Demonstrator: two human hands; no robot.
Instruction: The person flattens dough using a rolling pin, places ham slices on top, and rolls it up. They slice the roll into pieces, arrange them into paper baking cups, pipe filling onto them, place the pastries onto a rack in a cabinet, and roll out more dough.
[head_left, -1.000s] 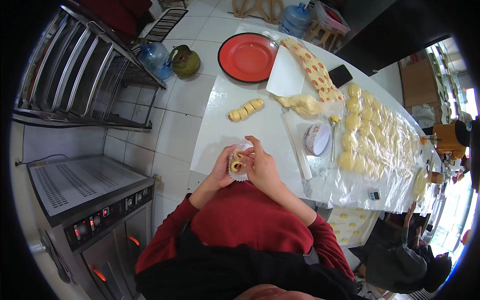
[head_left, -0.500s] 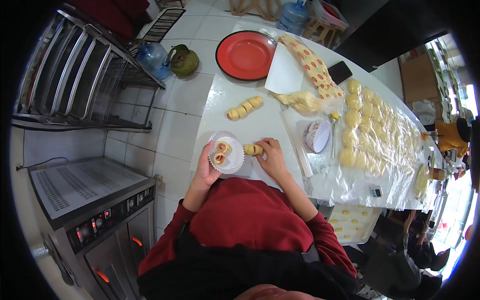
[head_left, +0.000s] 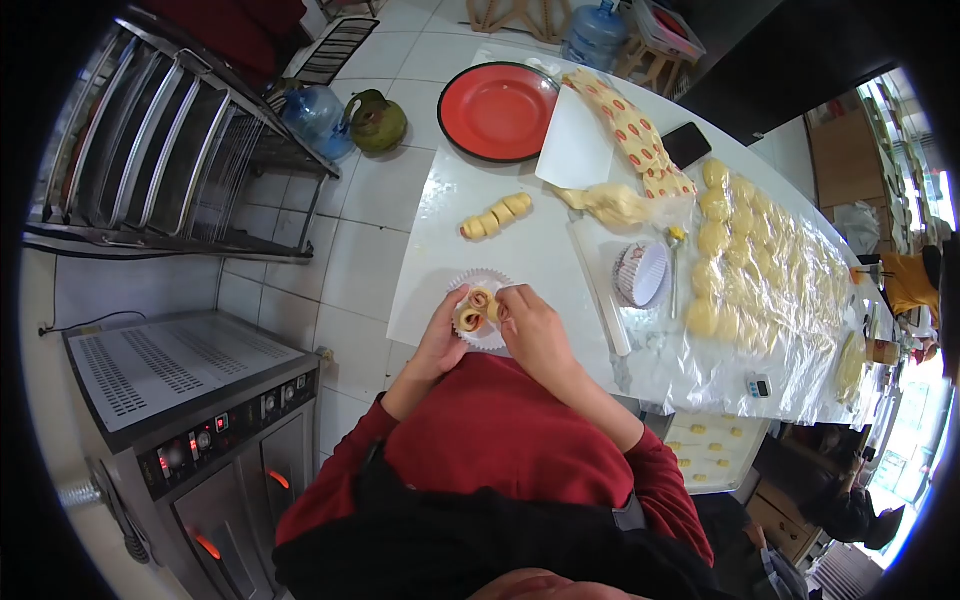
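Note:
My left hand [head_left: 443,338] grips a white fluted paper baking cup [head_left: 492,341] low over the near edge of the table. Inside the cup, two filled dough roll slices [head_left: 469,320] show their cut spiral ends. My right hand [head_left: 537,330] is at the cup's right side, fingers closed on another dough slice [head_left: 495,311], partly hidden by the fingers. Farther up the table lies a dough roll cut into several pieces [head_left: 497,216]. More paper baking cups [head_left: 641,276] stand to the right, beside a long white bar [head_left: 603,290].
A red plate [head_left: 499,110], a piping bag [head_left: 612,205] and a phone [head_left: 686,145] lie toward the back. Dough balls [head_left: 713,238] sit under plastic at right, near a small timer [head_left: 760,386]. An oven [head_left: 200,380] and tray rack [head_left: 180,150] stand left.
My right hand has lifted dough from the table and brought it left to the cup. My left hand has moved the cup slightly right. The view has shifted a little.

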